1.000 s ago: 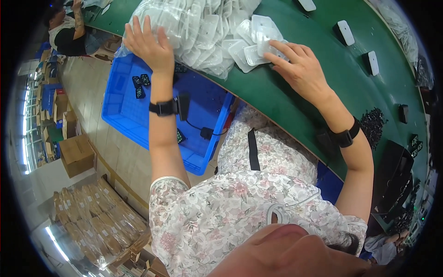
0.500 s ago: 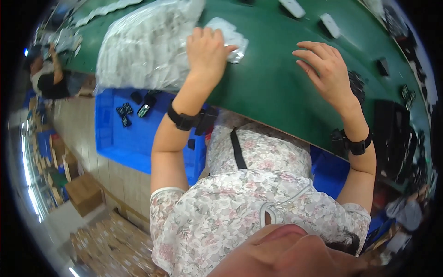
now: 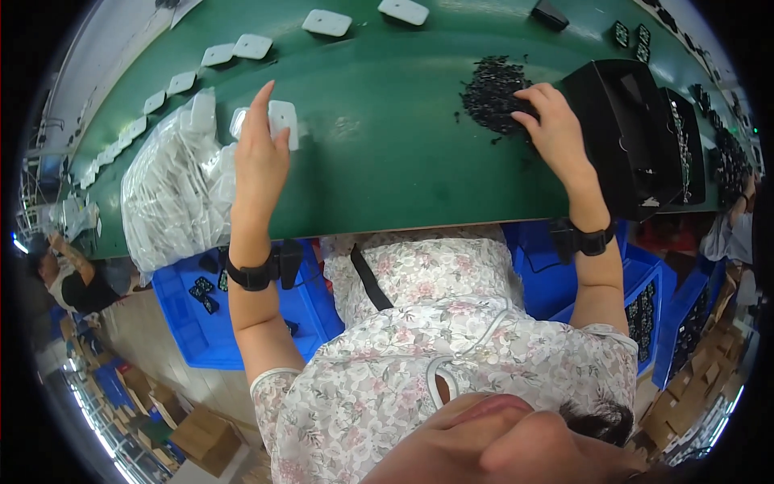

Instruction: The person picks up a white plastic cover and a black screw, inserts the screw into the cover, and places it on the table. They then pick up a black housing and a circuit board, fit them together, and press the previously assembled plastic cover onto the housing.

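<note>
My left hand (image 3: 262, 157) is over the left side of the green table (image 3: 379, 161), fingers stretched out and thumb apart. A white plastic cover (image 3: 284, 121) with rounded corners lies right beside its thumb, and another white piece shows partly behind the fingers. Next to that hand, a clear plastic bag (image 3: 173, 181) is full of white covers. My right hand (image 3: 556, 129) is at the right edge of a pile of small black parts (image 3: 490, 93), its thumb and forefinger apart. Nothing shows between them.
White covers (image 3: 326, 22) stand in a curved row along the far side. A black open box (image 3: 625, 137) is right of my right hand. Blue bins (image 3: 185, 323) stand below the table edge, some with black parts. Other people sit at far left and far right.
My left hand has turned from palm-down over the bag's edge to upright beside a cover. My right hand has come to the black pile. The view has shifted, showing more table.
</note>
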`<state>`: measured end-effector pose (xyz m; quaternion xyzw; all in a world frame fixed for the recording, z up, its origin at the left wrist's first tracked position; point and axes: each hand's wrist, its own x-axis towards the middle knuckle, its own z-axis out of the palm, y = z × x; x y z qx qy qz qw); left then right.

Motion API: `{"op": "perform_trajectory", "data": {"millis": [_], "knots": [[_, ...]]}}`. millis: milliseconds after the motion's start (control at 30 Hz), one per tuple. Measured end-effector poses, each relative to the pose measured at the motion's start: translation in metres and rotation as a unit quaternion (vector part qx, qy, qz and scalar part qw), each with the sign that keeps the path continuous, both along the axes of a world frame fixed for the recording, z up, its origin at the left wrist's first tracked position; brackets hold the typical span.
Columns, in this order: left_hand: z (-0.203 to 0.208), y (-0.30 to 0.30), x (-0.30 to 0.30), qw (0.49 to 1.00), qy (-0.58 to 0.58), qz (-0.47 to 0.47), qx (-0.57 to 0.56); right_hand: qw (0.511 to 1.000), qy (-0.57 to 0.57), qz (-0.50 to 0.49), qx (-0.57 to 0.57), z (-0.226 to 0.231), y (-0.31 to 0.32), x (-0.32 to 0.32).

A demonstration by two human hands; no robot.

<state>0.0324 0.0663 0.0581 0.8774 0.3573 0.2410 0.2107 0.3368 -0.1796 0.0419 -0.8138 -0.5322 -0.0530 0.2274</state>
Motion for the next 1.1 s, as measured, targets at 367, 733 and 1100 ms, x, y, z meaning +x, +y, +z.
{"op": "perform_trajectory", "data": {"millis": [367,733,1100], "knots": [[-0.054,0.000,0.042,0.985,-0.071,-0.055,-0.145,0.992,-0.023,0.020,0.122,-0.016,0.026,-0.015],[-0.054,-0.012,0.046,0.930,-0.205,-0.060,-0.298,0.903,0.394,0.001,0.169,-0.020,0.054,-0.034],[-0.022,-0.083,0.075,0.941,-0.262,-0.167,-0.137,0.800,0.587,0.106,0.072,0.009,0.046,-0.084]]}}
